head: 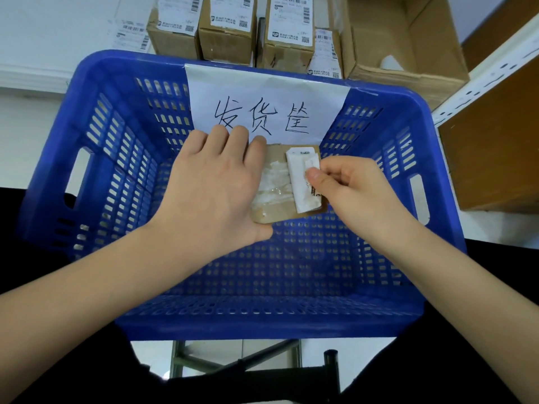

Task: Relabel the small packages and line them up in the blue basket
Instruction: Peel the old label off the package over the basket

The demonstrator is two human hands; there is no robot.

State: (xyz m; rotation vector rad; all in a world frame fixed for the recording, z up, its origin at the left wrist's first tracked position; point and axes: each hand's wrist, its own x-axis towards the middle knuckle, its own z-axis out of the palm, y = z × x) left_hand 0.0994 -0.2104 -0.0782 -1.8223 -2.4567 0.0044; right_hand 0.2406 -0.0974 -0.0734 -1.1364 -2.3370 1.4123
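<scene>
Peeling the old label [303,182] is the step judged to be in hand: a small package [280,211] is held above the floor of the blue basket [379,275], gripped along its left side by the left hand [210,188], while the label's lifted edge is pinched between thumb and forefinger of the right hand [347,188]. The strip is best drawn back low and slowly so that torn white residue is not left, with the package kept clamped. More labelled boxes [227,33] are stood just beyond the basket's far wall, under its handwritten paper sign [262,91].
</scene>
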